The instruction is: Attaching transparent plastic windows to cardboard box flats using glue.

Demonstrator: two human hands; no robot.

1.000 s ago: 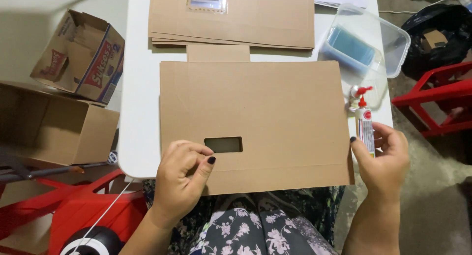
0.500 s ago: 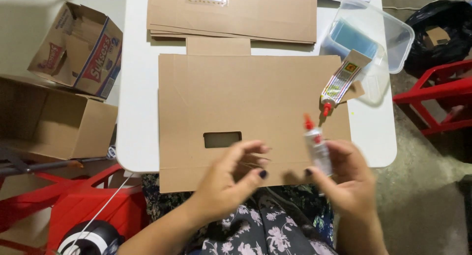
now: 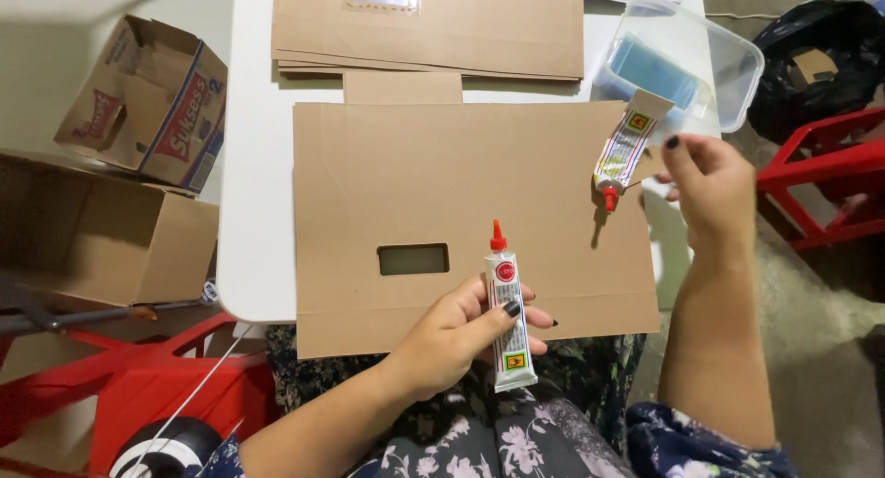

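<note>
- Far left: an open printed carton [image 3: 147, 100] lies on the floor, tilted; nearer, a plain brown box [image 3: 101, 234] lies with its open side facing right.
- Near left: a red frame [image 3: 157, 386] stands below the table edge, with a dark spool [image 3: 166, 446] just beside it.
- Centre: a white table [image 3: 253, 165] bears a flat cardboard sheet [image 3: 415, 174] with a rectangular cut-out [image 3: 413, 259]; its near edge overhangs the table toward the person's lap.
- Far centre: a stack of cardboard sheets [image 3: 479, 26] lies beyond the flat sheet.
- Near centre: the left hand [image 3: 461, 335] is clamped on a glue tube [image 3: 507, 312], red nozzle pointing away, held upright over the sheet's near edge.
- Right of centre: a second glue tube [image 3: 623, 151] hangs nozzle-down over the sheet's right part.
- Right: the right hand [image 3: 705, 188] pinches that second tube by its flat end, fingers closed together on it.
- Far right: a clear plastic tub [image 3: 728, 59] holding something blue sits at the table's corner; a red stand [image 3: 820, 178] is on the floor beyond.
</note>
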